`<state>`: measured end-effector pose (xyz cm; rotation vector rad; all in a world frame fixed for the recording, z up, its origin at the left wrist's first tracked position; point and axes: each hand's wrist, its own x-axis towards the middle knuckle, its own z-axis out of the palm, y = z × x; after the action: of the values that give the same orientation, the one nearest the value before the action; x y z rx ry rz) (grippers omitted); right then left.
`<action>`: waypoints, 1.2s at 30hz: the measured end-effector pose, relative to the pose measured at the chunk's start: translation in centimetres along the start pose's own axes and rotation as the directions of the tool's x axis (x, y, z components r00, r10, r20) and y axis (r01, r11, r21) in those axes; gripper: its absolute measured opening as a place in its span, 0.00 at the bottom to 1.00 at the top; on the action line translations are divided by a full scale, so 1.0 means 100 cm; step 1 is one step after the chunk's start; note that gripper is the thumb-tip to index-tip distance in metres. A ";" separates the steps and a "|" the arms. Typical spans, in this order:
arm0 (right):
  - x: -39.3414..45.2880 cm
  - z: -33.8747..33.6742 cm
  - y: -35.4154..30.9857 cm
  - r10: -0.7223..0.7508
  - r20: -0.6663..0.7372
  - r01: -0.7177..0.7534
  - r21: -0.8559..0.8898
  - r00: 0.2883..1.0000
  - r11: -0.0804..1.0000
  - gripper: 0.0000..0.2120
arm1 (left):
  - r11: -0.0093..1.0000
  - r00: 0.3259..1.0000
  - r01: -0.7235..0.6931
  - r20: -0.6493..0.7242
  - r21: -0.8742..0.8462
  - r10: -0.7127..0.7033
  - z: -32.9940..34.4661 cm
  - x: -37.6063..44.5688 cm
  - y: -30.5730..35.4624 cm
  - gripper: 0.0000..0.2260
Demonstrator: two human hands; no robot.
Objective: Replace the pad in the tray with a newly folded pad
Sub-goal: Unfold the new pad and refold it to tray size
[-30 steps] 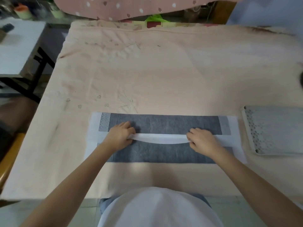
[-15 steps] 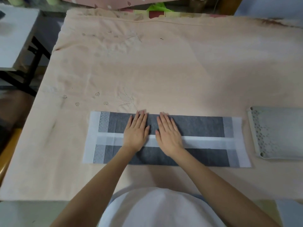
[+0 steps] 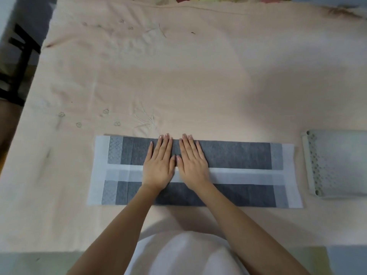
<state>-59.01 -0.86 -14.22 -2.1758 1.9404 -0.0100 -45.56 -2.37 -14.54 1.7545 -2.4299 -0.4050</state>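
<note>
A long grey pad [image 3: 238, 155] with white edges lies flat on the peach cloth, folded into a narrow strip with a white band along its middle. My left hand [image 3: 159, 165] and my right hand [image 3: 191, 164] rest side by side on the centre of the pad, palms down and fingers straight, thumbs almost touching. A pale grey plastic tray [image 3: 315, 165] with a perforated rim sits at the right edge of the view, apart from the pad; its inside looks pale and I cannot tell what lies in it.
The peach cloth [image 3: 198, 76] with faint embroidered flowers covers the whole table. A dark table leg [image 3: 17, 62] stands off the left edge. Colourful fabric shows at the far top edge.
One second ago both hands gripped the pad's white flap, wide apart. They came together at the centre and now lie flat on the folded pad.
</note>
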 end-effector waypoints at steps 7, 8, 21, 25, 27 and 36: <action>-0.014 -0.002 0.040 0.065 -0.041 -0.064 0.023 0.997 0.998 0.26 | 0.999 1.000 0.011 0.013 0.050 -0.011 0.005 0.001 -0.002 0.25; -0.017 -0.002 0.048 0.081 -0.044 -0.081 0.020 0.996 0.997 0.26 | 0.998 1.000 0.012 0.014 0.059 -0.013 0.005 0.001 -0.003 0.25; -0.059 -0.022 0.177 0.279 -0.076 -0.277 0.029 0.957 0.960 0.28 | 0.996 0.999 0.025 0.020 0.082 -0.027 0.004 0.001 0.000 0.26; -0.069 -0.026 0.209 0.318 -0.100 -0.313 0.067 0.943 0.948 0.29 | 0.996 0.999 0.034 0.019 0.087 -0.036 0.004 0.001 0.001 0.26; -0.074 -0.025 0.222 0.348 -0.114 -0.341 0.074 0.931 0.937 0.29 | 0.995 0.999 0.032 0.018 0.092 -0.033 0.003 0.001 0.001 0.27; -0.081 -0.035 0.225 0.441 -0.144 -0.430 0.103 0.886 0.897 0.29 | 0.996 0.994 0.050 0.089 0.076 -0.056 0.006 0.004 0.024 0.29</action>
<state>-82.62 4.23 -13.48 -1.6948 2.4427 -0.1829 -48.02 -1.97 -14.52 1.8739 -2.4949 -0.4149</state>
